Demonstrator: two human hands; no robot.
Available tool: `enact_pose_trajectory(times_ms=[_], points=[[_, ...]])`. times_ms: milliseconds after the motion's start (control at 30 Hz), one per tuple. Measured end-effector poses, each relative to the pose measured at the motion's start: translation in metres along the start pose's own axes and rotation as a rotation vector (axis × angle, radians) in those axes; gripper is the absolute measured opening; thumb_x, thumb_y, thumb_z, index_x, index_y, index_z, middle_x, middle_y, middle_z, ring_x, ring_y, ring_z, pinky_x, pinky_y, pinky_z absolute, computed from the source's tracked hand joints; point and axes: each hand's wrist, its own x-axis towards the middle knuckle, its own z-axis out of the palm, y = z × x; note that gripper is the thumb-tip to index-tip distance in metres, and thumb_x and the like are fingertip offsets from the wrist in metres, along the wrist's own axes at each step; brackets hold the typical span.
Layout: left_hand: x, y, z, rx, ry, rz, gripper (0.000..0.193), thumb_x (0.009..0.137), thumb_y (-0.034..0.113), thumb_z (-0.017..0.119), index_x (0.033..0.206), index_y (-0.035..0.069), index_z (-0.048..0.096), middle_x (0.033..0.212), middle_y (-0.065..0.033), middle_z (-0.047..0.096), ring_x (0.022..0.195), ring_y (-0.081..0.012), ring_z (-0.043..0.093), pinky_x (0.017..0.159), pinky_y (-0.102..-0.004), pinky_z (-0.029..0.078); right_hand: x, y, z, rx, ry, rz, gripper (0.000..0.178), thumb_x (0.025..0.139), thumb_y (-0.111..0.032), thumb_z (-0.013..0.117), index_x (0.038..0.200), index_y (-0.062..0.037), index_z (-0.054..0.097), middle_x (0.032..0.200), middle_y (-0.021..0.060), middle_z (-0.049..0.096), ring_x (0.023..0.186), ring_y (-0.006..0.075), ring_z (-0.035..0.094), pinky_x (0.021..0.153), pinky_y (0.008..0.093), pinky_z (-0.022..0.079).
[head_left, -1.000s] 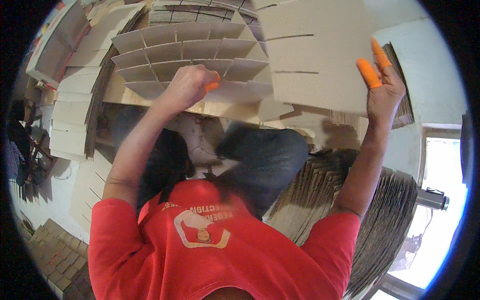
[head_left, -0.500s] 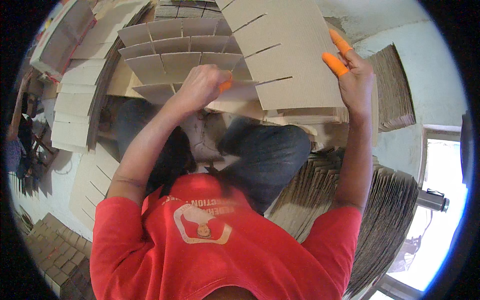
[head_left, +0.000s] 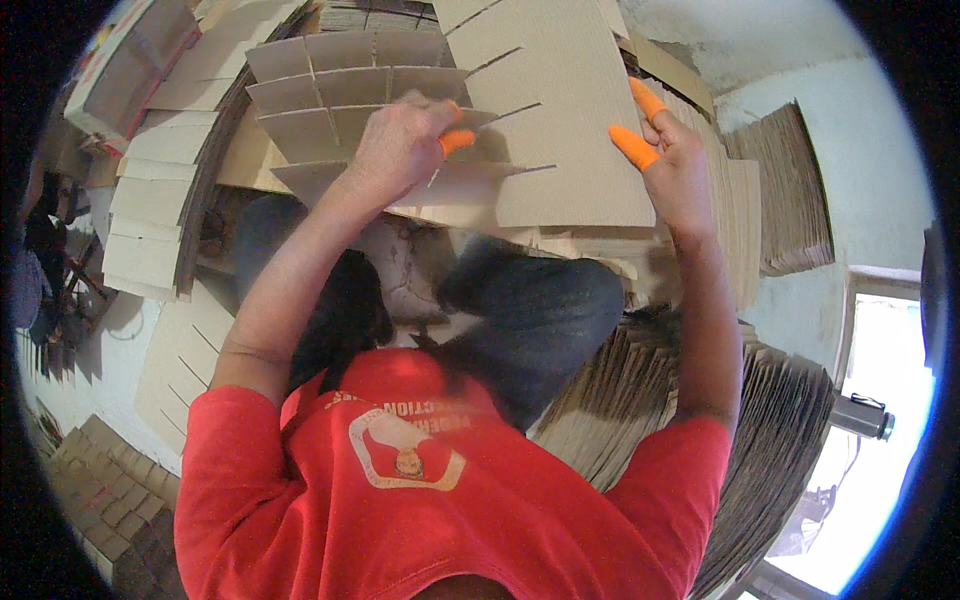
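A large slotted cardboard sheet [head_left: 570,120] slants across the work area, its slots meeting the ends of upright cardboard divider strips [head_left: 350,85]. My right hand [head_left: 675,170], with orange covers on the thumb and a finger, grips the sheet's right edge, thumb on top. My left hand [head_left: 405,145] is closed at the nearer strips, its orange-covered fingertips by the slots. It pinches a cardboard strip [head_left: 310,180], though the palm hides part of it. Crossing pieces split the strips into a grid of cells.
Cardboard stacks stand at the left [head_left: 150,210], beside the right hand [head_left: 740,230], and by my right leg [head_left: 770,430]. A carton [head_left: 130,75] sits at the far left. Grid-like dividers [head_left: 110,490] lie at the lower left.
The slotted sheet and my right hand have moved left and slightly down, bringing the sheet further over the strips. My left hand has shifted slightly, its fingers opening a little at the strips.
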Motion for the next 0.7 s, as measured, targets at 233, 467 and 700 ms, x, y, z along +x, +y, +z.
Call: enact_pose_trajectory(times_ms=[233,467,700], points=[[0.005,-0.032,0.000,0.208,-0.237,-0.123,0.022,0.077,0.015,0.069,0.098,0.009,0.067,0.087,-0.0152,0.067,0.087,-0.0364,0.064,0.071,-0.0472,0.051,-0.004,-0.007,-0.001,0.153,0.000,0.032,0.059,0.085,-0.002,0.070,0.140,-0.0014,0.048,0.088,-0.0066,0.052,0.080,0.0024,0.044,0.079,0.0166,0.038],[0.034,-0.037,-0.015,0.179,-0.229,-0.143,0.021,0.079,0.024,0.071,0.094,0.009,0.067,0.086,-0.0154,0.067,0.084,-0.0362,0.065,0.072,-0.0462,0.052,0.007,0.028,0.022,0.098,-0.097,-0.056,0.057,0.081,-0.009,0.074,0.134,-0.0054,0.054,0.069,0.0006,0.038,0.065,0.0081,0.037,0.063,0.0217,0.038],[0.087,-0.121,-0.006,0.371,-0.099,-0.071,0.021,0.078,0.020,0.071,0.096,0.009,0.067,0.094,-0.0145,0.066,0.089,-0.0360,0.064,0.076,-0.0466,0.052,0.018,-0.012,0.027,0.030,-0.391,-0.031,0.061,0.081,-0.007,0.073,0.138,-0.0044,0.049,0.069,0.0003,0.048,0.065,0.0097,0.048,0.066,0.0293,0.047]])
